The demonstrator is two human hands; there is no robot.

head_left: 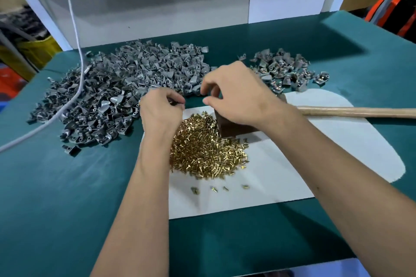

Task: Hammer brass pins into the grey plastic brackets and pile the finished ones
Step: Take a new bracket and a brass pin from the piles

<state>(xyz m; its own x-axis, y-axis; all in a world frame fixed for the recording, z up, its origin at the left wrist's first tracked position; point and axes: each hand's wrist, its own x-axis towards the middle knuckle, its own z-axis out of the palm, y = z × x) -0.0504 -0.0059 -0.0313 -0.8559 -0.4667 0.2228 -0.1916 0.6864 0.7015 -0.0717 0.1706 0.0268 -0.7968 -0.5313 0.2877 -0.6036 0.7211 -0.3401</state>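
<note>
A large heap of grey plastic brackets [117, 92] covers the left half of the green table; a smaller pile of brackets [286, 69] lies at the back right. A mound of brass pins [207, 148] sits on a white sheet [281, 175]. My left hand [161, 111] hovers over the pins, its fingers curled and pinching something small that I cannot make out. My right hand [236, 96] is above a dark brown block [234, 128], fingers curled at the block's top; what they hold is hidden. A hammer's wooden handle [360, 112] lies to the right.
A white cord [76, 36] hangs from above and runs across the large bracket heap to the left edge. A white panel [157, 7] stands behind the table. A few loose pins [213, 189] lie near the sheet's front. Green table surface [67, 198] stretches in front.
</note>
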